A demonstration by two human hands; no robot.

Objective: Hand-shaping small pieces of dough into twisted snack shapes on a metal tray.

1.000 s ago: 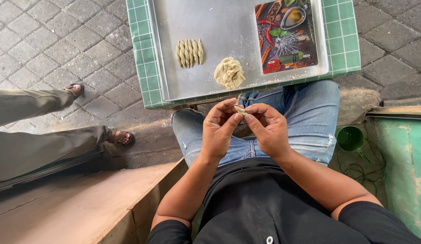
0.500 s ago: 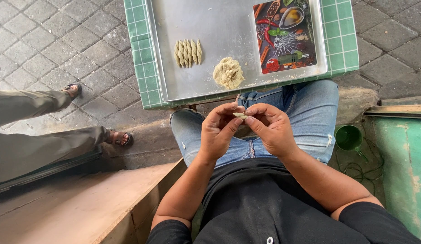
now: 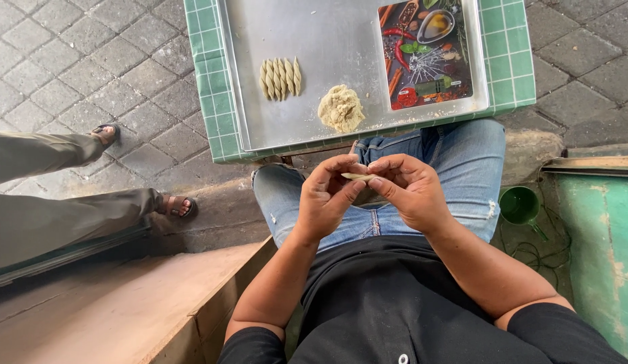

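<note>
Left hand (image 3: 327,199) and right hand (image 3: 408,192) pinch a thin dough strip (image 3: 358,176), its ends hidden by fingertips.

Silver tray (image 3: 314,114) on green-checked cloth (image 3: 209,101); pale beige dough (image 3: 341,108).

Dough strip (image 3: 358,176) now longer, flatter between fingers (image 3: 346,165)

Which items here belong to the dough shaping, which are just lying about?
In use:
- dough strip, pinched between left hand and right hand
- dough lump
- row of shaped pieces
- metal tray holding them

Lying about:
- picture-printed board on the tray
- green cup on the ground
- another person's sandalled feet
</note>
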